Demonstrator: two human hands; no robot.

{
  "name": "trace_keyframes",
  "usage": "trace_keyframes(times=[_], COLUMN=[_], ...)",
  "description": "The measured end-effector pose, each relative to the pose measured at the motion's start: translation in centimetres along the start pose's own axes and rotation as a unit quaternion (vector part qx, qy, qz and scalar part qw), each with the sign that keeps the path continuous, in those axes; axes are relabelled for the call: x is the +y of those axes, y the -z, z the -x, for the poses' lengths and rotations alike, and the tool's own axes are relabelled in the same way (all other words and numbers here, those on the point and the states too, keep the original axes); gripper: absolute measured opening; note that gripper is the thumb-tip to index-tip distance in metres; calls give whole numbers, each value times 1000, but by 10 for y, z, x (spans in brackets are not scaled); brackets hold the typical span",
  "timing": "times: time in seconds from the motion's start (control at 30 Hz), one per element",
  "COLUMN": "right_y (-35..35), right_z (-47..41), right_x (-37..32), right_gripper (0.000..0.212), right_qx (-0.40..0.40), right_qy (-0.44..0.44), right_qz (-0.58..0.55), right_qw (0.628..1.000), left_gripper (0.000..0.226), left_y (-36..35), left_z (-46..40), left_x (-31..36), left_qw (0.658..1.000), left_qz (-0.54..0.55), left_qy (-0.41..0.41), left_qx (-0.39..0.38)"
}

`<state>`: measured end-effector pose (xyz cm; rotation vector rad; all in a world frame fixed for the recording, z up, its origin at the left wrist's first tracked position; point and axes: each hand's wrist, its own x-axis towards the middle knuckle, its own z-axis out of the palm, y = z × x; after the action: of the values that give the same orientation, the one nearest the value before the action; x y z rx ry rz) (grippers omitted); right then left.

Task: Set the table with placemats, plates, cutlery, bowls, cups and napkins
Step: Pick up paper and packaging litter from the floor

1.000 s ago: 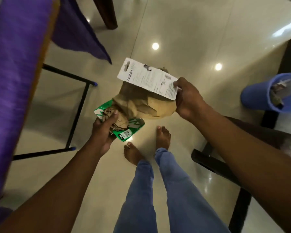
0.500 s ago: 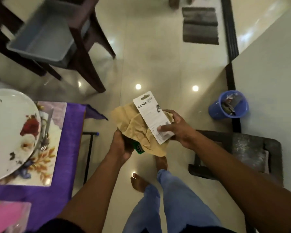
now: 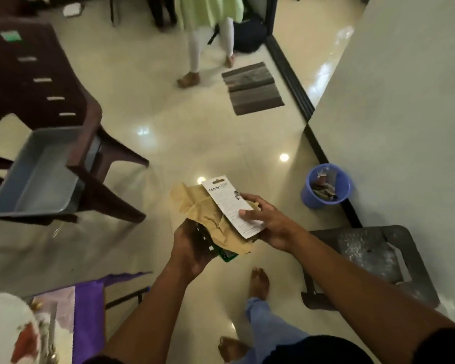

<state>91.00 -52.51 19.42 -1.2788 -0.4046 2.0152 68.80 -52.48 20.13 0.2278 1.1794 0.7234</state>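
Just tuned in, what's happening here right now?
A person stands on the tiled floor holding packaging, not tableware. The right hand pinches a white printed card against crumpled brown paper, while the left hand grips that paper together with a green packet. A blue bin with scraps stands by the wall. The table corner, with a purple cloth and a floral plate, is at lower left.

Domestic interior, likely a dining area of a home. Indicators: glossy cream tiled floor (image 3: 195, 132), brown plastic chairs (image 3: 50, 82), striped doormat (image 3: 252, 88), blue waste bin (image 3: 326, 189), floral plate (image 3: 8, 329) on a purple-covered counter (image 3: 87, 311).
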Motion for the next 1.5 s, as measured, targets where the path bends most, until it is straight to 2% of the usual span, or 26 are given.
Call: trace_keyframes(times=[0.13,0.3,0.37,0.57,0.63,0.7,0.73,0.8,0.83,0.87,0.9,0.93,1.0,1.07,1.17,1.2,1.33,1.37,1.4,1.47,1.5], right_y=[28,54,79,125,142,146,167,171,191,196,193,212,216,244,282,311,358,364,398,426,456], right_z=[-11,-24,-30,-39,-39,-34,-38,-34,-41,-43,-39,-51,-53,-74,-94,-110,-128,-126,-147,-151,-174], right_x=[-39,-79,-101,-126,-132,-133,-135,-135,-137,-135,-133,-133,-131,-128,-127,-112,-106,-117,-98,-104,-78], right_gripper=[61,63,65,70,67,60,56,50,48,47,47,49,57,67,72,73,75,75,73,72,71], right_qx=[38,44,62,131,164,161,188,198,235,251,249,282,301,349,408,423,486,490,503,515,517], right_qy=[11,46,64,73,71,66,76,75,85,86,88,95,103,115,113,105,60,65,42,40,18], right_qz=[-39,-40,-42,-60,-82,-80,-96,-107,-136,-155,-159,-187,-218,-259,-275,-283,-261,-247,-231,-193,-185], right_qw=[998,997,995,987,981,982,974,971,959,952,951,936,923,893,863,855,832,834,832,834,835], left_gripper=[60,74,75,68,68,69,68,67,68,69,71,73,76,79,80,76,43,42,46,51,48], left_y=[-62,-109,-145,-210,-233,-244,-266,-279,-301,-312,-313,-331,-344,-366,-395,-399,-414,-420,-419,-434,-426], left_z=[-29,-58,-82,-131,-151,-154,-177,-179,-204,-211,-205,-237,-244,-290,-331,-360,-403,-409,-440,-460,-489], left_x=[23,42,51,62,62,63,60,59,56,53,53,45,43,24,3,-26,-68,-72,-106,-124,-157], left_qw=[1000,999,996,988,983,981,971,967,952,948,950,934,928,904,892,890,838,829,825,835,837], left_qz=[-1,20,-9,-101,-139,-155,-183,-182,-201,-208,-201,-217,-231,-285,-339,-355,-454,-464,-478,-475,-485], left_qy=[4,4,5,39,61,54,85,98,132,130,134,173,193,228,212,205,162,151,160,161,168], left_qx=[2,-37,-87,-112,-107,-103,-125,-152,-188,-204,-197,-225,-221,-221,-210,-197,-256,-273,-255,-224,-187])
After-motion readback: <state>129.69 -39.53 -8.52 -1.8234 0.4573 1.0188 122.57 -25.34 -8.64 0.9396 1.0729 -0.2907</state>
